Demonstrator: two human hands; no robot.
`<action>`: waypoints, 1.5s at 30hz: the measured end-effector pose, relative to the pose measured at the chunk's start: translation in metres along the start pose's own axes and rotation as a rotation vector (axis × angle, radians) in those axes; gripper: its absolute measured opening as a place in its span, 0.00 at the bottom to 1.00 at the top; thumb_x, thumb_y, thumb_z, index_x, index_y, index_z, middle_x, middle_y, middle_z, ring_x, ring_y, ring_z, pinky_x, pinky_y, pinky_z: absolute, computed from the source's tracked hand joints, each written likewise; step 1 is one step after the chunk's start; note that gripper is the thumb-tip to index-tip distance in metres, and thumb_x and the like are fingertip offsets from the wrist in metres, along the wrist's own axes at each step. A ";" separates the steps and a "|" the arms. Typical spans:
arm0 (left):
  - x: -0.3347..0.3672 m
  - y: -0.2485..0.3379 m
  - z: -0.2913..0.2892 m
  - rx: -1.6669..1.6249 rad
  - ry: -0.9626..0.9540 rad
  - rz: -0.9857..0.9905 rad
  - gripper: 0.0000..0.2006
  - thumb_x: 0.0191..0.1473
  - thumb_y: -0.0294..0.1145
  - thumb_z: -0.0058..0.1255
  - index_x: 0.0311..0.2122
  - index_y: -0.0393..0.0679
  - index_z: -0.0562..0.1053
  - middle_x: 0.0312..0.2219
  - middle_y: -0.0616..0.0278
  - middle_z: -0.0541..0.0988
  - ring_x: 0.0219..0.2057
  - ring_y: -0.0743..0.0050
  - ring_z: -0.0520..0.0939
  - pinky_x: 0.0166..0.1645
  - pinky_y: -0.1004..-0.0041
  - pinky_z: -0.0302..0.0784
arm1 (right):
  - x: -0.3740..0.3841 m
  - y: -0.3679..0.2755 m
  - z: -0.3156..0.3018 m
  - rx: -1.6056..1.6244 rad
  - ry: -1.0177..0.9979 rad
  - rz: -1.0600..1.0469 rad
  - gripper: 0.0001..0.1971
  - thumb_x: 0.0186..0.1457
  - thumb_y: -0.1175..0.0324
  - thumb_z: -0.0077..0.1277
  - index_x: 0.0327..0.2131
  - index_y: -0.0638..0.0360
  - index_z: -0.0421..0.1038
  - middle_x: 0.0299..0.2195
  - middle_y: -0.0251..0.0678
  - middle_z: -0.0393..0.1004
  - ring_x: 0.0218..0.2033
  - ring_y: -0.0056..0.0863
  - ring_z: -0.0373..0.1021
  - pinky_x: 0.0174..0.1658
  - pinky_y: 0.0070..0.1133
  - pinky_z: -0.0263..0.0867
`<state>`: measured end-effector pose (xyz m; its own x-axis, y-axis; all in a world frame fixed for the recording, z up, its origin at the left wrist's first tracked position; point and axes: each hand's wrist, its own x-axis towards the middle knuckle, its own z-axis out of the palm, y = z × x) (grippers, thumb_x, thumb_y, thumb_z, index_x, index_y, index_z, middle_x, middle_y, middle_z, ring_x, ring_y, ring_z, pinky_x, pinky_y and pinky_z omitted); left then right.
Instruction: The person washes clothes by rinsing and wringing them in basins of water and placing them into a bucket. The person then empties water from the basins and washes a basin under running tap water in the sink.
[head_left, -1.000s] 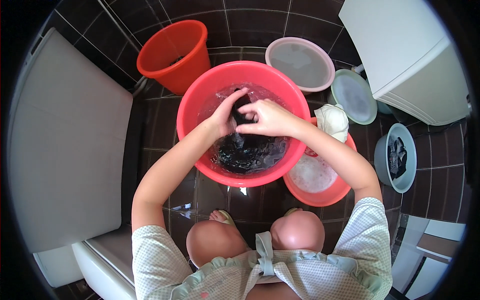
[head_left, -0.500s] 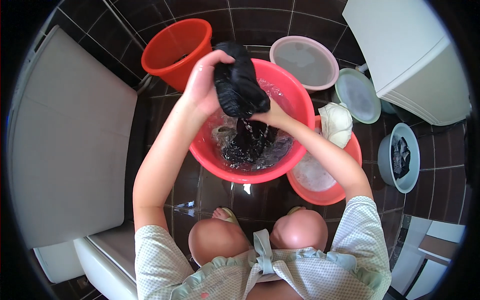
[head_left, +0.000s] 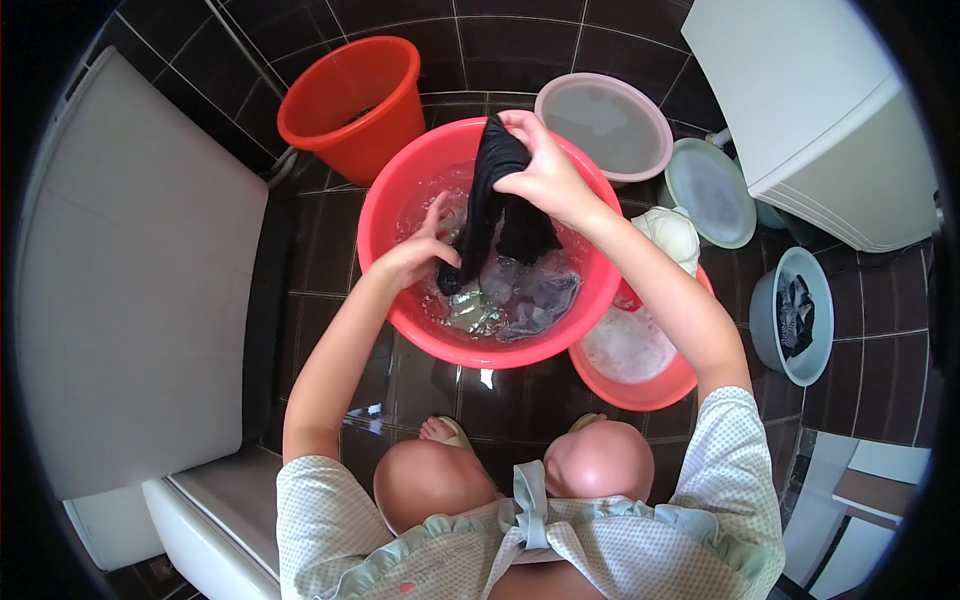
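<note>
Over a large red-pink basin [head_left: 490, 357] of water, my right hand [head_left: 548, 175] pinches a wet black garment [head_left: 492, 165], raised above the far part of the basin. The dark cloth hangs down to the water; whether it is a sock or another piece, I cannot tell. My left hand [head_left: 425, 252] is over the basin's left side, fingers spread, its thumb beside the garment's lower end. Grey cloth [head_left: 542, 305] lies in the water nearer to me.
A red bucket [head_left: 350, 110] stands far left, a pink basin [head_left: 605, 125] behind. On the right are a green basin [head_left: 710, 190], a soapy red basin [head_left: 630, 345] with white cloth [head_left: 668, 238], and a blue basin [head_left: 793, 315] holding dark clothes. White appliances flank both sides.
The bunched black garment has been opened out and hangs down. My left hand has let go of its top and lowered toward the water; my right hand has risen to hold the upper end.
</note>
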<state>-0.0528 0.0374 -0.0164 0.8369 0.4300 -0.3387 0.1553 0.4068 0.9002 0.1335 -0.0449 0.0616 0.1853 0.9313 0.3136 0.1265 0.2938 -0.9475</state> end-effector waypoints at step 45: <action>0.017 0.014 0.069 -1.027 -0.169 -0.053 0.24 0.49 0.56 0.31 0.45 0.50 0.62 0.44 0.59 0.66 0.46 0.62 0.67 0.51 0.59 0.58 | -0.032 0.018 0.041 -0.140 0.134 -0.338 0.20 0.24 0.78 0.51 0.31 0.59 0.64 0.32 0.39 0.63 0.37 0.34 0.62 0.44 0.24 0.57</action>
<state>-0.0001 -0.0058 0.0092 0.9169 0.3051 -0.2572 -0.2609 0.9461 0.1919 0.0902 -0.0604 0.0321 0.2347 0.7479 0.6210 0.3323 0.5386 -0.7743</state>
